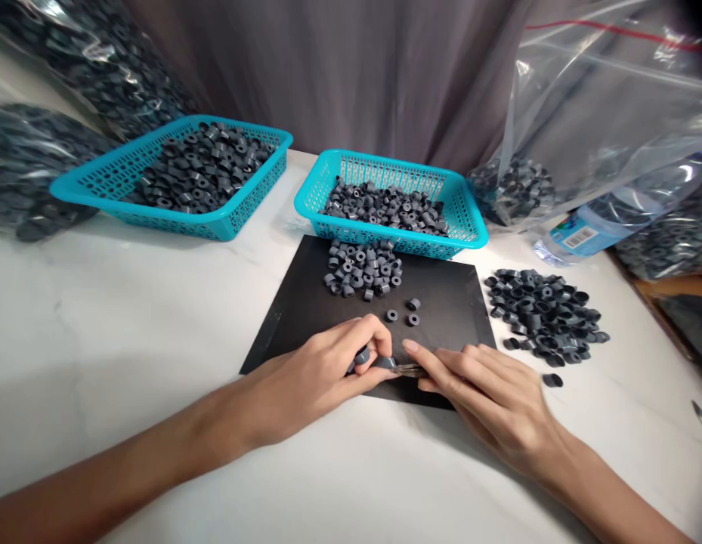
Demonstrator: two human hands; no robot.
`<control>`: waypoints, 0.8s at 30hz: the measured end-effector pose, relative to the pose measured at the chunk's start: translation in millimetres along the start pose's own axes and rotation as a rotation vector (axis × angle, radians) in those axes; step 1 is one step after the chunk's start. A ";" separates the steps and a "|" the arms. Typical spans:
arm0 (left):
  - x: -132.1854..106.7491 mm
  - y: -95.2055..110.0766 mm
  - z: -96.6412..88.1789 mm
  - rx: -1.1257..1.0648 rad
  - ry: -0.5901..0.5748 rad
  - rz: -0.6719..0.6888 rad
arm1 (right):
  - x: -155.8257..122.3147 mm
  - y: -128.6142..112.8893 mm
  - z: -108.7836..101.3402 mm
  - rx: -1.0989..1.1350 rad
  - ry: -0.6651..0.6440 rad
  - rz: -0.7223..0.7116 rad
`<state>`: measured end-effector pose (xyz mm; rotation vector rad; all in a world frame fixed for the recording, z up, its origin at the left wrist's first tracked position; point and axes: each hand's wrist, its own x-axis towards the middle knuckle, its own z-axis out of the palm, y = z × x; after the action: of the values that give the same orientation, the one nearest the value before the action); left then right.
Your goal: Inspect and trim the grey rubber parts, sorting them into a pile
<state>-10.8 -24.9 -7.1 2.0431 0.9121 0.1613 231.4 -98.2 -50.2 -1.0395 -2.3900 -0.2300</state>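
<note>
My left hand [333,363] is closed over the front of a black mat [441,295], pinching a small grey ring-shaped piece [386,363] between thumb and fingers. Tucked in the same hand are more grey pieces [360,355]. From the right, my right hand [492,385] grips a thin metal tool [410,370] whose tip meets the pinched piece. Its fingers hide most of the tool, so its exact kind does not show. Just beyond my fingertips lie 3 loose grey rings [412,320], and behind them a heap of similar rings [362,268].
Two turquoise baskets [229,225] [469,238] of grey pieces stand at the back. Dark cup-like pieces [546,313] are piled right of the mat. A water bottle [597,227] leans beside a clear zip bag [600,98]. Filled plastic bags [33,151] sit at left.
</note>
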 end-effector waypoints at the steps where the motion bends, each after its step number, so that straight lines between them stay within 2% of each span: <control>1: 0.1 -0.1 0.1 -0.001 0.000 -0.007 | -0.3 -0.1 0.2 -0.009 -0.001 -0.001; 24: 2.6 -3.0 1.2 0.005 0.010 0.034 | -2.0 0.3 0.2 -0.088 -0.021 -0.047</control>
<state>-10.1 -22.9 -10.7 2.0651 0.8847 0.1881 232.6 -99.2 -51.4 -1.0304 -2.4449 -0.3452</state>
